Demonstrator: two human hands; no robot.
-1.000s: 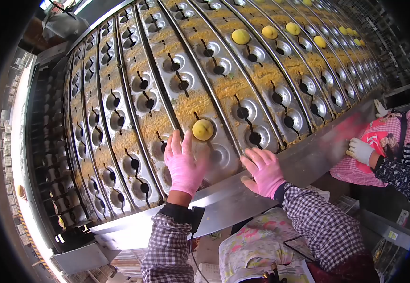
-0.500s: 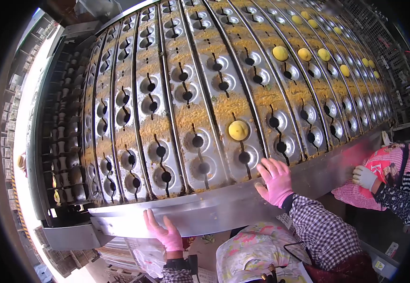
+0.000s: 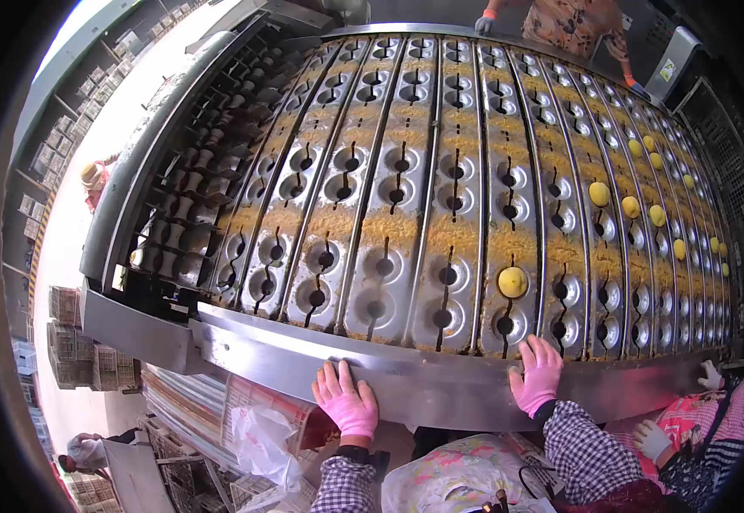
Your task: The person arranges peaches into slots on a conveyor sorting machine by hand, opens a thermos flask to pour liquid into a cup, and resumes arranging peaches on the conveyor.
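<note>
A wide metal conveyor (image 3: 406,376) of cupped trays, crusted with yellow pulp, slopes up in front of me. My left hand (image 3: 347,402), in a pink glove, lies flat on the shiny front rim with fingers spread, holding nothing. On the same rim further right rests my right hand (image 3: 538,374), also pink-gloved, fingers apart and empty. One yellow fruit half (image 3: 512,281) sits in a cup just above my right hand. Several more yellow fruit pieces (image 3: 599,193) ride in cups higher up on the right.
A co-worker's white-gloved hand (image 3: 649,436) and pink checked sleeve are at the lower right. Another person stands at the far top (image 3: 577,21). Stacked crates (image 3: 77,359) and a plastic bag (image 3: 261,440) lie below left of the machine.
My left hand has come off the cups, dropped below the rim, and now lies on the rim. The fruit half has travelled up the belt. The view has swung left and up.
</note>
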